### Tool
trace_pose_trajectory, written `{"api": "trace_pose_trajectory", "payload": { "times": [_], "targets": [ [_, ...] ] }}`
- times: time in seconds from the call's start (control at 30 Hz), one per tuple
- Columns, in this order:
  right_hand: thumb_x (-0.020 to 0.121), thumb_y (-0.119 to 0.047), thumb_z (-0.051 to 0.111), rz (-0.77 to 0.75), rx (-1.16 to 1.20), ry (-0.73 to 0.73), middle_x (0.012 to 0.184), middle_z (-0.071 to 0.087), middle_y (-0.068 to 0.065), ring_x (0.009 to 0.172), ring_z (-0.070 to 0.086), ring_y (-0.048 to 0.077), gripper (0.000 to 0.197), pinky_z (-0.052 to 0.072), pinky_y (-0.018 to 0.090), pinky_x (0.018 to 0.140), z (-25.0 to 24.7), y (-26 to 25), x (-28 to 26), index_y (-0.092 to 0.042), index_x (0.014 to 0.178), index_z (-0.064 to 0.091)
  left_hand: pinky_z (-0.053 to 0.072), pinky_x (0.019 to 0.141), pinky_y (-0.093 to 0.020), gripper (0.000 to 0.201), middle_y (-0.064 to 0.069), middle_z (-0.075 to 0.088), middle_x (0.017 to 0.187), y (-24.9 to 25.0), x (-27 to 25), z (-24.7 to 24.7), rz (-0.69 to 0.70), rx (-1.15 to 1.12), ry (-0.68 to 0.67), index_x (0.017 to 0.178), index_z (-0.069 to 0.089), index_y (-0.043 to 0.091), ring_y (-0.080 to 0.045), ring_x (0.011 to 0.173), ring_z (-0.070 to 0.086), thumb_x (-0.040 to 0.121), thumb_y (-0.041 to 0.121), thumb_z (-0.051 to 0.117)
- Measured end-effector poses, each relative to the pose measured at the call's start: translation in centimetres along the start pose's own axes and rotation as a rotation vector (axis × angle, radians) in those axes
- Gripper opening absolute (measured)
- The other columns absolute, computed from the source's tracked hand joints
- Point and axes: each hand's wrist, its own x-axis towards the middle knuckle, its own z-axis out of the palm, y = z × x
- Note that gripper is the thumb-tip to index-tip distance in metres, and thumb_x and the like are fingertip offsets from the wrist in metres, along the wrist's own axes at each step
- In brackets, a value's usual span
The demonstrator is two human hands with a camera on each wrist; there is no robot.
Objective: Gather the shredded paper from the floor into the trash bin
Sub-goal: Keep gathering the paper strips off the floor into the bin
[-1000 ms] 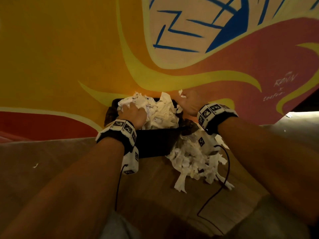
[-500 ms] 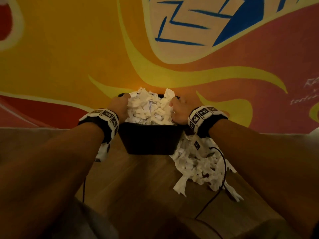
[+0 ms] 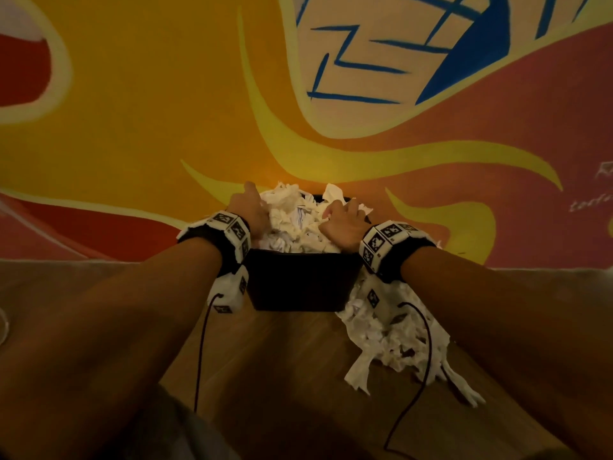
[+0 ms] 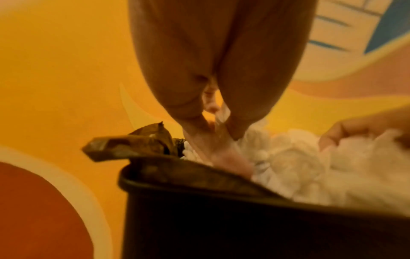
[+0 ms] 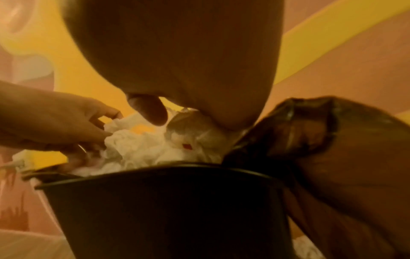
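Pressing both hands into shredded paper mounded above rim of black trash bin straight ahead, against painted wall; my left hand at left side of mound, fingers straight, dug down; my right hand at right side, fingers bent into shreds, grip unclear; hands apart, mound between; loose pile on wooden floor just right of bin, under right forearm, nearer right hand; pile stretches from bin's base back toward me.
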Motion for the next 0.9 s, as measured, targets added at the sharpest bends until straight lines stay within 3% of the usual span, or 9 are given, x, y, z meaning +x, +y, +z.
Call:
{"api": "trace_pose_trajectory", "payload": {
  "times": [0.07, 0.2, 0.3, 0.37, 0.43, 0.57, 0.63, 0.7, 0.9],
  "targets": [
    [0.088, -0.024, 0.050, -0.007, -0.007, -0.014, 0.143, 0.029, 0.019, 0.132, 0.030, 0.038, 0.051, 0.030, 0.048, 0.105, -0.2, -0.3, -0.1, -0.015, 0.136, 0.038, 0.052, 0.060, -0.044, 0.041, -0.019, 0.057, 0.105, 0.3, -0.1, 0.0, 0.042, -0.052, -0.060, 0.123, 0.039, 0.005, -0.032, 0.079, 0.060, 0.090, 0.012, 0.062],
    [0.085, -0.012, 0.057, -0.060, -0.080, 0.003, 0.145, 0.024, 0.018, 0.132, 0.030, 0.037, 0.062, 0.034, 0.047, 0.104, -0.1, -0.1, -0.9, -0.012, 0.140, 0.029, 0.038, 0.052, -0.027, 0.037, -0.006, 0.057, 0.096, 1.1, -0.5, -0.1, 0.171, -0.011, -0.146, 0.128, 0.046, 0.014, -0.015, 0.069, 0.052, 0.094, 0.025, 0.055],
    [0.085, -0.008, 0.056, -0.150, -0.110, 0.116, 0.132, 0.040, 0.015, 0.120, 0.044, 0.032, 0.051, 0.038, 0.031, 0.085, -1.3, 0.6, -1.5, -0.012, 0.133, 0.037, 0.047, 0.082, -0.031, 0.037, -0.010, 0.055, 0.125, 1.1, -0.8, 0.2, 0.225, -0.004, -0.206, 0.130, 0.051, 0.011, -0.021, 0.097, 0.057, 0.100, 0.031, 0.045],
    [0.087, -0.009, 0.056, -0.213, -0.146, 0.180, 0.113, 0.050, 0.007, 0.106, 0.051, 0.026, 0.038, 0.028, 0.022, 0.074, -2.2, 1.2, -1.8, -0.014, 0.124, 0.047, 0.044, 0.081, -0.036, 0.028, -0.005, 0.055, 0.089, 0.7, -0.8, 0.3, 0.231, -0.065, -0.232, 0.087, 0.056, 0.015, -0.019, 0.075, 0.051, 0.103, 0.028, 0.037],
    [0.088, -0.004, 0.055, -0.204, -0.080, 0.167, 0.104, 0.052, 0.003, 0.093, 0.049, 0.022, 0.031, 0.031, 0.022, 0.072, -2.8, 1.3, -2.0, -0.013, 0.117, 0.054, 0.033, 0.064, -0.033, 0.041, -0.005, 0.034, 0.063, 0.6, -0.8, 0.5, 0.241, -0.034, -0.234, 0.066, 0.034, 0.014, -0.017, 0.053, 0.029, 0.105, 0.024, 0.030],
    [0.087, 0.004, 0.056, -0.208, -0.102, 0.175, 0.117, 0.057, 0.013, 0.108, 0.050, 0.029, 0.025, 0.035, 0.020, 0.085, -2.5, 1.0, -1.3, -0.006, 0.109, 0.060, 0.034, 0.068, -0.030, 0.039, -0.011, 0.046, 0.070, 0.5, -0.5, 0.5, 0.267, 0.155, -0.202, 0.068, 0.046, 0.007, -0.022, 0.060, 0.039, 0.104, 0.017, 0.036],
    [0.089, 0.003, 0.053, -0.228, -0.060, 0.146, 0.123, 0.052, 0.016, 0.111, 0.049, 0.031, 0.025, 0.034, 0.011, 0.067, -2.2, 0.8, -1.0, -0.002, 0.112, 0.060, 0.046, 0.083, -0.036, 0.027, -0.013, 0.059, 0.097, 0.1, -0.1, 0.2, 0.309, 0.234, -0.142, 0.090, 0.069, 0.012, -0.028, 0.088, 0.055, 0.101, 0.021, 0.046],
    [0.089, -0.002, 0.054, -0.227, -0.053, 0.162, 0.121, 0.054, 0.014, 0.111, 0.050, 0.030, 0.028, 0.033, 0.019, 0.075, -1.8, 0.6, -0.8, -0.008, 0.115, 0.061, 0.044, 0.096, -0.047, 0.021, -0.009, 0.056, 0.113, -0.1, -0.1, 0.1, 0.332, 0.324, -0.025, 0.101, 0.073, 0.023, -0.033, 0.110, 0.049, 0.096, 0.033, 0.055],
    [0.091, -0.016, 0.054, -0.281, -0.011, 0.223, 0.107, 0.055, 0.015, 0.094, 0.053, 0.031, 0.023, 0.036, 0.028, 0.074, -0.9, 0.4, -0.4, -0.011, 0.110, 0.067, 0.053, 0.086, -0.040, 0.006, -0.015, 0.068, 0.104, 0.9, -0.5, 0.7, 0.327, 0.185, 0.059, 0.088, 0.073, 0.010, -0.031, 0.092, 0.063, 0.087, 0.010, 0.067]
  ]
}}
